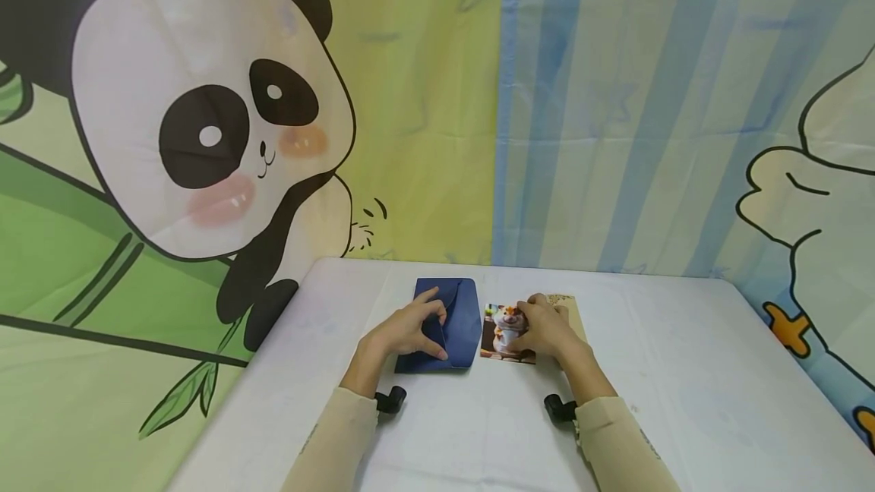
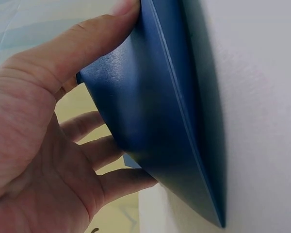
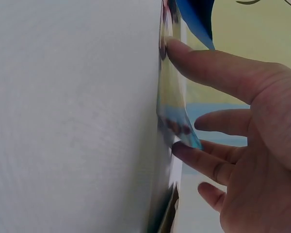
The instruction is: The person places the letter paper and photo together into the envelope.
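A dark blue envelope [image 1: 466,329] lies on the table at mid-left, its flap side toward the right. My left hand [image 1: 410,325] holds it, and in the left wrist view the thumb is on the face of the envelope [image 2: 136,97] while other fingers pass behind its edge. Just right of it is a glossy picture card [image 1: 502,340] showing a hamster-like animal. My right hand [image 1: 547,325] grips this card by its right side. Seen from the right wrist, the thumb presses the bent card [image 3: 172,92], with fingertips near its lower edge.
A beige patterned paper [image 1: 567,308] lies partly under my right hand. The white table [image 1: 472,431] ends at a back edge against printed cloth with a panda [image 1: 205,59]. Black wrist devices [image 1: 391,400] sit on both arms.
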The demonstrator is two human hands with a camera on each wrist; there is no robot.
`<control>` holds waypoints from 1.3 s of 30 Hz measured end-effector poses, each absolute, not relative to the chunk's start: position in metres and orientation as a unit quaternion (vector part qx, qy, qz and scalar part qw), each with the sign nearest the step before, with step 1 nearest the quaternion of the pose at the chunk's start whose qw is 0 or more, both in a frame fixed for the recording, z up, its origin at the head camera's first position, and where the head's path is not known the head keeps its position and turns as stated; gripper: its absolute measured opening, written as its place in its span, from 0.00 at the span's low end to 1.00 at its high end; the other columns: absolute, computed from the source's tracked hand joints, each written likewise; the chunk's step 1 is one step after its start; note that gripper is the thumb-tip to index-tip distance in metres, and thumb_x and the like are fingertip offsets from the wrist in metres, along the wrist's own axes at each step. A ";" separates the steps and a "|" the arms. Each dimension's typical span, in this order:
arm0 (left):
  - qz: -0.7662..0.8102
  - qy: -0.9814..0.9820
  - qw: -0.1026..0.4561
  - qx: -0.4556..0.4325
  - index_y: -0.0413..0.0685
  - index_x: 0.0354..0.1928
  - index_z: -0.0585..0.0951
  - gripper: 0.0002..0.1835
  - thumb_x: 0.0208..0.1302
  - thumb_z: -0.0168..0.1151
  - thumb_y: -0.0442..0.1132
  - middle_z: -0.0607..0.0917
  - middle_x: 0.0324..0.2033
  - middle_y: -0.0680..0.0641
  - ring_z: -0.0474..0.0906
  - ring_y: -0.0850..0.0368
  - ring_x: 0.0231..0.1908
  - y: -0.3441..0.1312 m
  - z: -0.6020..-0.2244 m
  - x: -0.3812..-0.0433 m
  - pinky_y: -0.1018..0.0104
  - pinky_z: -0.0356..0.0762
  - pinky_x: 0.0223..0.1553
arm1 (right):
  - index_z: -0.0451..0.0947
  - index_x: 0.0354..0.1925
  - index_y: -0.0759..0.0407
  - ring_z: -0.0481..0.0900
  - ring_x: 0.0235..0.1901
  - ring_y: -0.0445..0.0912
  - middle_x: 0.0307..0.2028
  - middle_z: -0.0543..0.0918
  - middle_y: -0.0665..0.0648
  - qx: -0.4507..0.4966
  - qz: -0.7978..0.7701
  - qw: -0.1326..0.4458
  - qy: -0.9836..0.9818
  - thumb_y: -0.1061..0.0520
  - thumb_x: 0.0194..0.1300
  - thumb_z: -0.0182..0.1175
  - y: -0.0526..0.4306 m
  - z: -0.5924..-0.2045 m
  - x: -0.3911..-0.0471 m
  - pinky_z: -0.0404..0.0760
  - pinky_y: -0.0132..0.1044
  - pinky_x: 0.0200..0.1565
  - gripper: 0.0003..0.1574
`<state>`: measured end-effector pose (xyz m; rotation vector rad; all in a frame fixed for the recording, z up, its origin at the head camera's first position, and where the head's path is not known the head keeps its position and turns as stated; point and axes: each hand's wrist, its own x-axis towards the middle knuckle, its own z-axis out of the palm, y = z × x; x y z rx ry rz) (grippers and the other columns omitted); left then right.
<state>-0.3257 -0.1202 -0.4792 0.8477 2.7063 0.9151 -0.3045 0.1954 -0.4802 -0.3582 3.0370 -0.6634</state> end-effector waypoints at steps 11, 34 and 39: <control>0.307 0.905 0.079 0.284 0.66 0.40 0.74 0.28 0.44 0.87 0.52 0.50 0.83 0.42 0.60 0.28 0.76 -0.120 -0.480 -0.325 0.38 0.74 0.61 | 0.75 0.64 0.72 0.72 0.66 0.72 0.70 0.68 0.78 -0.125 -0.276 -0.004 0.953 0.62 0.49 0.81 0.194 -0.482 -0.309 0.72 0.63 0.66 0.45; 0.305 0.908 0.078 0.278 0.67 0.41 0.75 0.29 0.43 0.88 0.52 0.44 0.85 0.44 0.62 0.27 0.74 -0.119 -0.478 -0.324 0.41 0.76 0.58 | 0.69 0.71 0.70 0.81 0.50 0.60 0.67 0.76 0.73 -0.100 -0.355 -0.036 0.929 0.62 0.57 0.77 0.196 -0.475 -0.314 0.77 0.56 0.57 0.48; 0.303 0.908 0.076 0.279 0.66 0.41 0.76 0.29 0.42 0.88 0.52 0.42 0.85 0.45 0.64 0.27 0.73 -0.119 -0.478 -0.324 0.41 0.76 0.58 | 0.66 0.73 0.70 0.76 0.30 0.47 0.64 0.79 0.71 -0.086 -0.372 -0.038 0.924 0.62 0.58 0.76 0.196 -0.474 -0.314 0.76 0.44 0.39 0.49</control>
